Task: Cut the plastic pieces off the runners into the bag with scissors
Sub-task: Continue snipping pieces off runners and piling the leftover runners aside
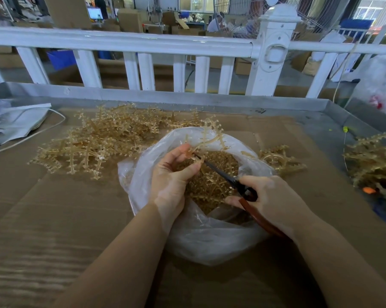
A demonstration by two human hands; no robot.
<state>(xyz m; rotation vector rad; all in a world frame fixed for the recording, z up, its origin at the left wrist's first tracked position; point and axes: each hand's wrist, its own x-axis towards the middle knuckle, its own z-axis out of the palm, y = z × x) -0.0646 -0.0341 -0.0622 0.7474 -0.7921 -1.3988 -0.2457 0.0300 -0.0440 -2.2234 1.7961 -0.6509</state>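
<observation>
A clear plastic bag (198,238) lies open on the cardboard, holding many small tan cut pieces (212,185). Over its mouth my left hand (172,176) pinches a tan branched runner (212,134) that sticks up and away from me. My right hand (267,196) grips dark scissors (236,183) with reddish-brown handles; the blade tips reach the runner right at my left fingertips. A big heap of uncut runners (98,141) lies left of the bag.
More runners lie behind the bag at the right (281,158) and at the table's right edge (372,161). Folded white bags (12,123) sit at the far left. A metal table rim (165,96) and white railing (143,43) stand behind.
</observation>
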